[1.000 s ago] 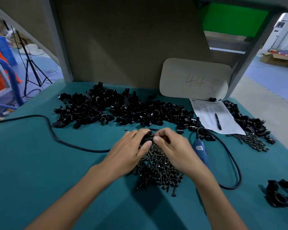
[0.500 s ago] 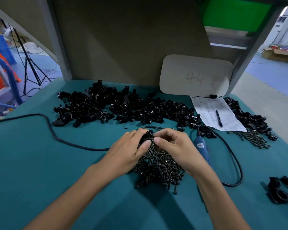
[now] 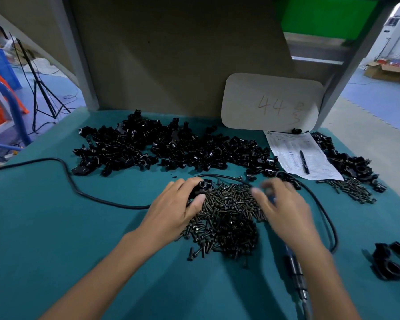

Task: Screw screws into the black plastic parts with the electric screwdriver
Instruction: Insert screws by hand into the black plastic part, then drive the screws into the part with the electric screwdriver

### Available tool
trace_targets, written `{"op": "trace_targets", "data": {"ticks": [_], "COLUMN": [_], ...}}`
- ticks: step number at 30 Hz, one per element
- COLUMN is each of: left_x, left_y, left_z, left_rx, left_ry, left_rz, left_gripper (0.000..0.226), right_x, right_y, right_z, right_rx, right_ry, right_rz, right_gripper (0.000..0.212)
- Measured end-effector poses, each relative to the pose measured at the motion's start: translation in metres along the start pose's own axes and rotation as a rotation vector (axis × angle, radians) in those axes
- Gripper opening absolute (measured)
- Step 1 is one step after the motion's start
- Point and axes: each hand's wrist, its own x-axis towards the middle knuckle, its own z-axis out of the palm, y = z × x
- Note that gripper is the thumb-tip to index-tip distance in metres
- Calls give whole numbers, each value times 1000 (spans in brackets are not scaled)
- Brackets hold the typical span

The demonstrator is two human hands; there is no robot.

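Sprawling across the upper middle: glossy black plastic parts (image 3: pixel 171 148), with the dark screws (image 3: pixel 226 218) heaped at centre. Left hand (image 3: pixel 173 211) curls round one tube-ended part (image 3: pixel 200 189); right hand (image 3: pixel 284 209) is too blurred to tell. Screwdriver (image 3: pixel 297 276) lies lower right.

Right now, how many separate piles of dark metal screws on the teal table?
2. The large screw pile lies at centre between the left hand and right hand; the smaller pile lies far right, beside the white printed sheet. More may be hidden under the hands.
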Motion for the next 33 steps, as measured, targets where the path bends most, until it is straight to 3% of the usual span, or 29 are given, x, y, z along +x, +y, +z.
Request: {"op": "trace_targets", "data": {"ticks": [2,4,8,14,17,19,21,25,33], "left_x": [-5,-11,-19,-17,-17,-17,-18,-18,-18], "left_y": [-9,-14,-16,-18,-19,-20,-20,-23,-25], "left_z": [9,20,39,44,43,44,45,47,49], "left_rx": [-4,-6,12,8,8,3,2,37,4], "left_ry": [24,24,-2,-35,-46,-68,-92,-111,-115], "left_rz": [-27,-41,-51,-34,-18,-9,-4,13,14], "left_gripper": [48,49,54,57,55,54,52,49,48], "right_x": [-13,-28,-30,-11,2,5,6,10,9], "right_y": [35,59,80,60,37,27,24,21,20], "right_z": [-4,1,9,24,37,48,56,65,72], "right_rx": [-217,-283,-101,1305,1843,2073,2188,2313,2362], "right_ry": [-122,-269,-153,107,175,215,227,274,319], "right_rz": [222,351,395,666,627,582,561,556,559], "right_gripper": [72,88,77,28,30,49,54,43,34]}}
